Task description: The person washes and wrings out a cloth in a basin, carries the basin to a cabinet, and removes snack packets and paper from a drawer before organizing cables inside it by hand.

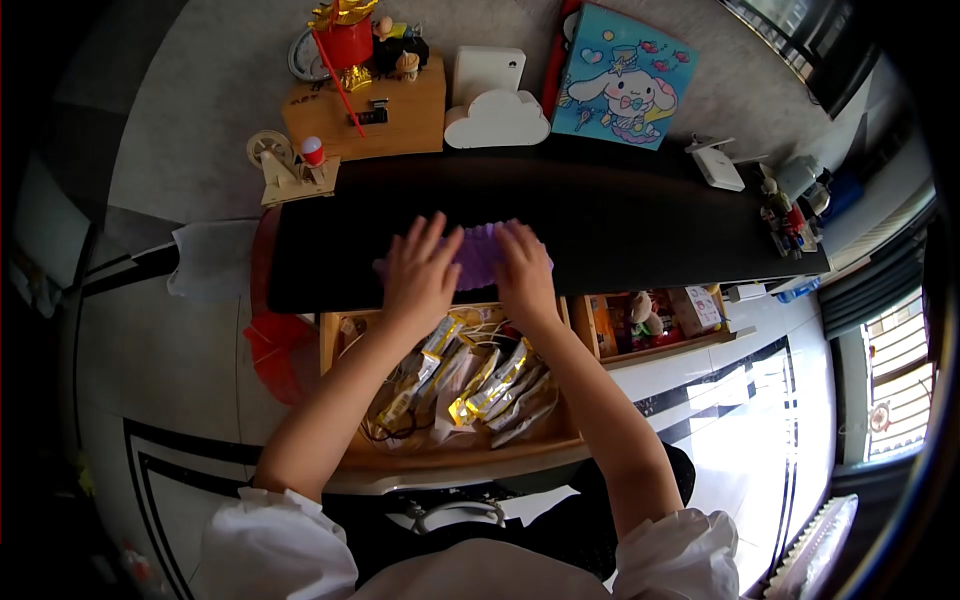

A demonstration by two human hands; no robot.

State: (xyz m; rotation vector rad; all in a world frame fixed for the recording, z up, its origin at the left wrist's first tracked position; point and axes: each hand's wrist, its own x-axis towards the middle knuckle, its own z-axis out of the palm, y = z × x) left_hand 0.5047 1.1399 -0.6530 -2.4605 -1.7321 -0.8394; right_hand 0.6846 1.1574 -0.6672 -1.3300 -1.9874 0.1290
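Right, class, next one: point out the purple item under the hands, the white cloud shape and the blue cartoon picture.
Purple item (482, 262): head view, on its uncovered middle.
White cloud shape (497, 122): head view, on its front face.
Blue cartoon picture (628, 88): head view, middle of its printed front.

Left of the cloud-shaped box (497, 122), a wooden stand (415, 90); right, a cartoon panel (605, 90); before it, left hand (421, 275) and right hand (523, 275) at a ruffled item (481, 262), then packets (490, 388) in a drawer (400, 461).

No readable text, tiny logo (512, 65) on white box (482, 72)
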